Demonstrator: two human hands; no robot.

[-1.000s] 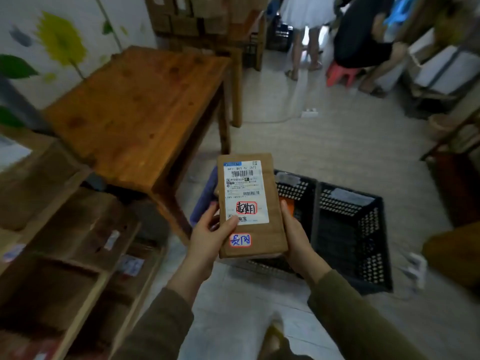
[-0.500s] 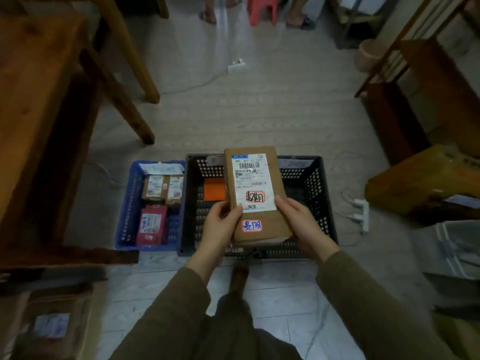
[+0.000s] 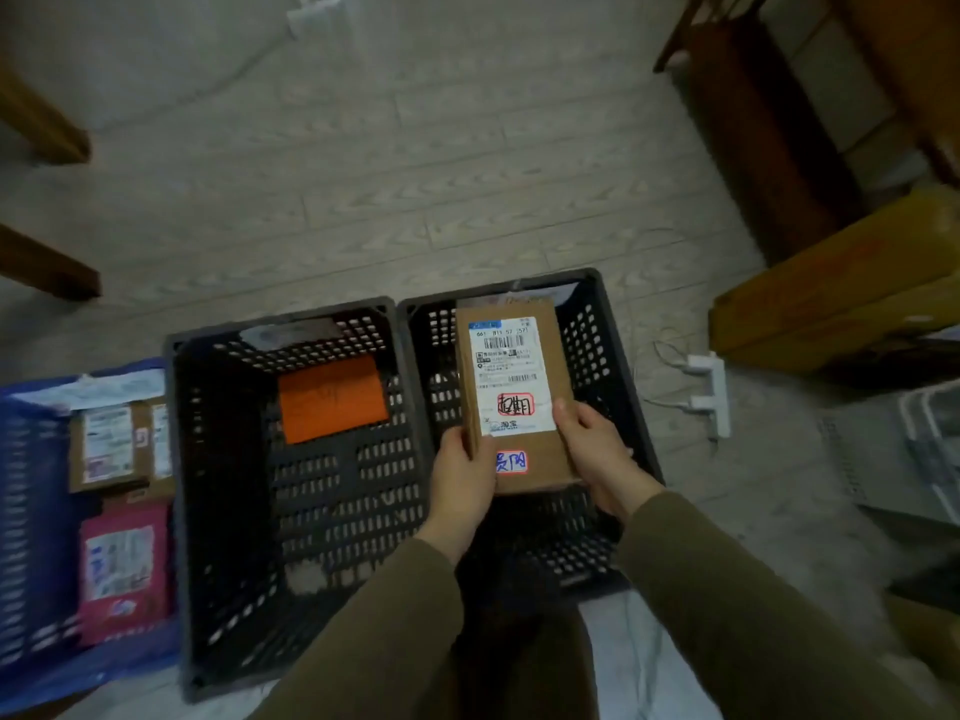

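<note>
**1. Grip.** My left hand (image 3: 462, 480) curls round the near left edge of the parcel (image 3: 519, 356), thumb on its face. My right hand (image 3: 597, 454) grips the near right edge the same way. Both hands pinch the parcel between them; neither is spread. The parcel hangs over the right black crate (image 3: 618, 356), label up and far end towards the crate's far wall. I cannot tell whether it touches the rim there.

**2. Step in hand, as I judge it.** I am setting the parcel down in this crate.
- I keep its long axis parallel to the side walls.
- I lower it level.
- I release only once its base meets the crate bottom.
- I keep my fingers away from the rim and the label facing up.

**3. Materials.**
- **Parcel:** a flat, matt, square-cornered slab of brown cardboard that looks stiff enough for an edge grip. A smooth white shipping label (image 3: 506, 376) covers most of its face.
- **Crates:** rigid black plastic with perforated walls and base. The left black crate (image 3: 228, 459) stands against the right one, with an orange card (image 3: 332, 397) at its far side.
- **Blue crate** (image 3: 31, 511): further left, holding brown and pink packets.
- **Beyond:** a pale floor (image 3: 415, 174), with a white power strip (image 3: 709, 392) lying to the right of the right crate.
</note>
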